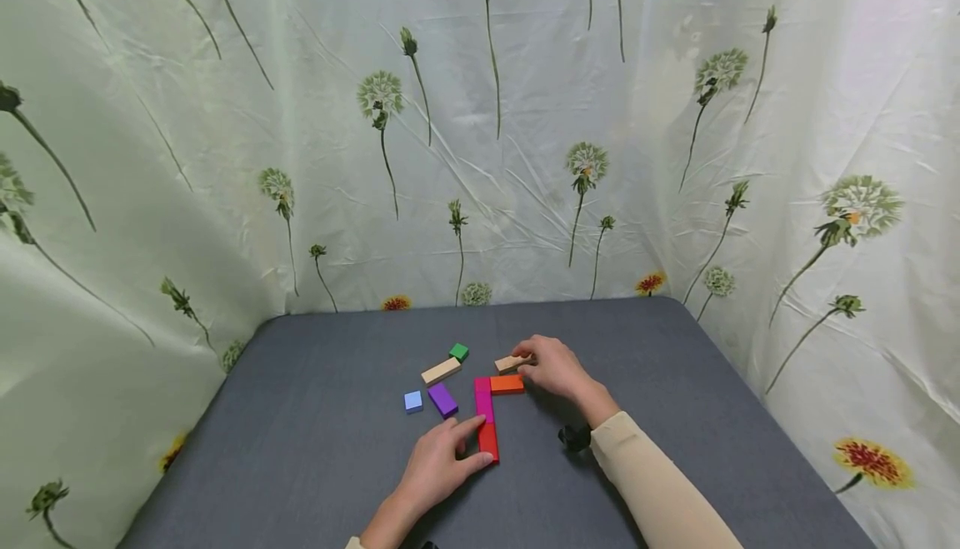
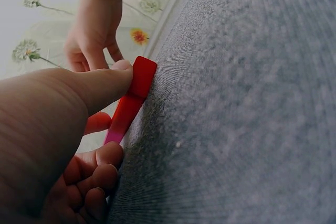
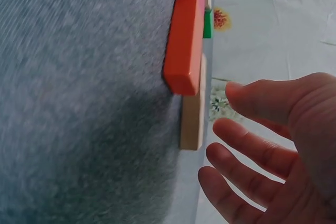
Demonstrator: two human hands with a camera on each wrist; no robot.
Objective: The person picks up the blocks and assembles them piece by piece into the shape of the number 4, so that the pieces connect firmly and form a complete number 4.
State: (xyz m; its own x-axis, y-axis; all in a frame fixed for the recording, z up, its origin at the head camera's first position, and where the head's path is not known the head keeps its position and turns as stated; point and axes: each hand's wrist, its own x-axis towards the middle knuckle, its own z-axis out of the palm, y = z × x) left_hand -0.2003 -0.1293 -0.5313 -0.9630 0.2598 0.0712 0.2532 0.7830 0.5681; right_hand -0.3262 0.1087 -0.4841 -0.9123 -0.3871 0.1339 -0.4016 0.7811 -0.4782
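Note:
My left hand (image 1: 437, 459) rests low at the left side of a row of blocks. Its thumb touches the near end of a red block (image 1: 488, 442), and its index finger reaches the seam with the magenta block (image 1: 483, 407). In the left wrist view the other fingers curl loosely beside the row. An orange block (image 1: 507, 385) extends right from a pink block (image 1: 482, 384) at the row's far end. My right hand (image 1: 553, 366) hovers by a plain wooden block (image 3: 191, 121) behind the orange one, its fingers spread with a gap to the wood in the right wrist view.
Left of the row lie a purple block (image 1: 443, 400), a light blue block (image 1: 413, 401), another wooden block (image 1: 441, 371) and a green block (image 1: 459, 352). A flowered curtain (image 1: 525, 224) hangs behind the grey table (image 1: 315, 432).

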